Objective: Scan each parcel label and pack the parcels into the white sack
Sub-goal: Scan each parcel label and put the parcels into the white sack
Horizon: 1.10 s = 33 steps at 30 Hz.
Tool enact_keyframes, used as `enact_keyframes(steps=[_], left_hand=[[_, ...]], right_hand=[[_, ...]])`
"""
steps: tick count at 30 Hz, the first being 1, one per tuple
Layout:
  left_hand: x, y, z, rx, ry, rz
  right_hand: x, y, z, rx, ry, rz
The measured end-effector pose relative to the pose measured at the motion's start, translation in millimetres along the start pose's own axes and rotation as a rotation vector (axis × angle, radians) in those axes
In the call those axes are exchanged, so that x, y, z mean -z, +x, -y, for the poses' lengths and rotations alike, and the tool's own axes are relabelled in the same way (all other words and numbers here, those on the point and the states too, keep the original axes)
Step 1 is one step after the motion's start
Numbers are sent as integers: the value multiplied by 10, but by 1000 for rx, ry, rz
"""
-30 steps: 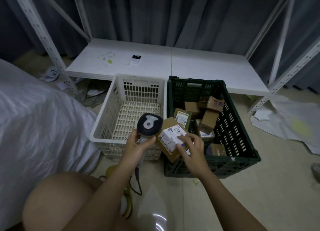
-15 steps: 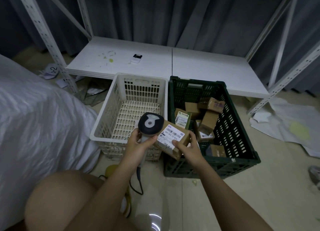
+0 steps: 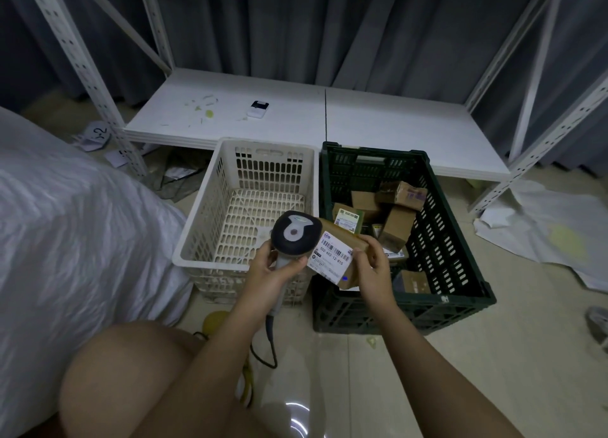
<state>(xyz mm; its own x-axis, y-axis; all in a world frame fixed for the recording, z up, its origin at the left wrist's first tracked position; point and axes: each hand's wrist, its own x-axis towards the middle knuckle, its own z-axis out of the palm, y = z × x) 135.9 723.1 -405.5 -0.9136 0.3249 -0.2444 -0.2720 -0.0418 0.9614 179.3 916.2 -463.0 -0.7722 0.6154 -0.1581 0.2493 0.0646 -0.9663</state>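
Note:
My left hand [image 3: 268, 273] grips the handle of a black and grey barcode scanner [image 3: 294, 233], whose head sits right beside the parcel. My right hand [image 3: 373, 270] holds a small brown cardboard parcel [image 3: 342, 256] with its white barcode label facing up toward the scanner. Several more brown parcels [image 3: 394, 217] lie in the dark green crate [image 3: 460, 273]. The white sack [image 3: 65, 240] bulges at the left.
An empty white slotted basket [image 3: 197, 240] stands left of the green crate. Behind both is a low white shelf board [image 3: 378, 125] with a small device [image 3: 258, 108] and metal rack posts. Crumpled white sheets lie on the floor at right. My knee fills the bottom left.
The parcel has been turned and raised so that its barcode label lies close under the scanner head. Both hands have shifted slightly up and together.

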Motion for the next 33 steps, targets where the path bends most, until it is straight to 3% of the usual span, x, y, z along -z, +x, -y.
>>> enact_keyframes(steps=[14,33], left_hand=[[30,-56,22,25,221,236],[31,-30,61,-26,305,214]], right_hand=[[150,93,287,12,152,-32],[165,127,336,32,127,-4]])
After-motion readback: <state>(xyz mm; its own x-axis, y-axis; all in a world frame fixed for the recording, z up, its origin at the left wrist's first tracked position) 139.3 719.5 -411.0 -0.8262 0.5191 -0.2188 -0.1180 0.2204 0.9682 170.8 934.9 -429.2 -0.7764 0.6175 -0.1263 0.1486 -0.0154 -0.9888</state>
